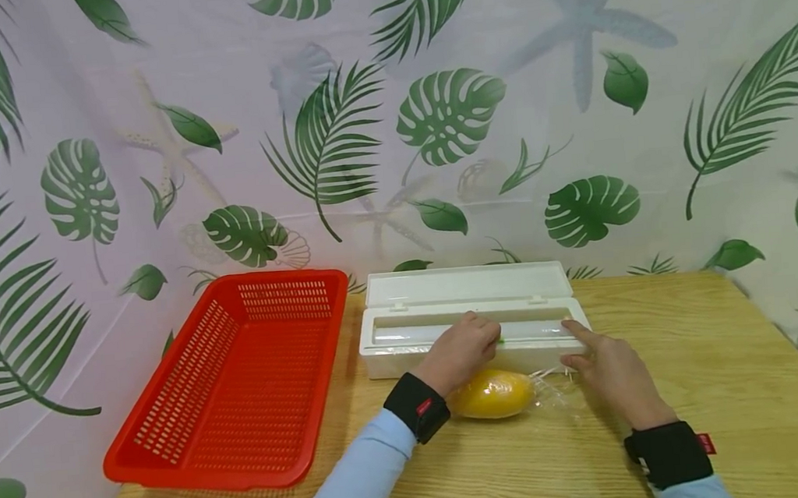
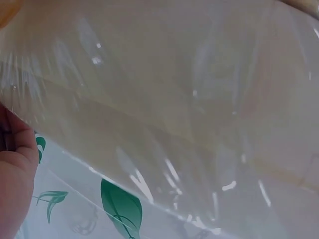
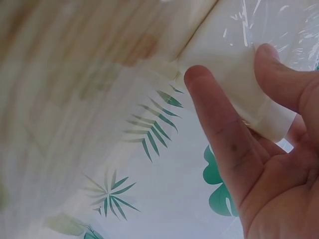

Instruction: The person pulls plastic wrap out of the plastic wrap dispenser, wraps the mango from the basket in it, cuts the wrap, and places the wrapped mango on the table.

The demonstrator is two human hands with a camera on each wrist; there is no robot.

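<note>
A white cling film dispenser stands at the back of the table with its lid raised and a film roll inside. My left hand, fingers bent, pinches a small green slider on the front cutting strip. At the dispenser's right end, my right hand presses with a straight index finger on top and the thumb at the front. Below lies a yellow oblong fruit in clear film, partly behind my left wrist. Clear film fills most of the left wrist view.
A red slotted plastic basket stands left of the dispenser. The wooden table reaches back to a leaf-patterned wall covering. A black band sits on each wrist.
</note>
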